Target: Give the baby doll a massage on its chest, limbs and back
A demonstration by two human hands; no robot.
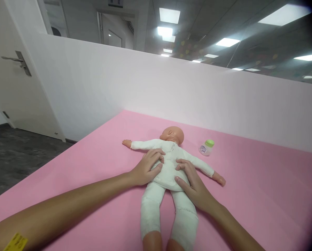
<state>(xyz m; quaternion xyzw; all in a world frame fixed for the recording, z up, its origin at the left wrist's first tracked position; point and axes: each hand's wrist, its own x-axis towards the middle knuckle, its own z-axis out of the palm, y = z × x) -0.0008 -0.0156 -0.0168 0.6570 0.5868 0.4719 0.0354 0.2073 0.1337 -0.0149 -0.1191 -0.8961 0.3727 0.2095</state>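
A baby doll (169,174) with a white cloth body lies stretched out on the pink table top (98,164), its arms spread to both sides. The doll's bald head points away from me and is turned to the left, with one ear showing. My left hand (148,167) rests on the left side of the torso, fingers apart and slightly bent. On the torso's right side lies my right hand (191,179), its fingers also spread and a little curved. Neither hand is closed around anything. The doll's feet are cut off by the lower picture edge.
A small clear bottle (205,150) with a green cap and a label is to the right of the doll's head. Behind the table runs a white low wall (171,90). On the left are a door (17,69) and dark floor (28,150).
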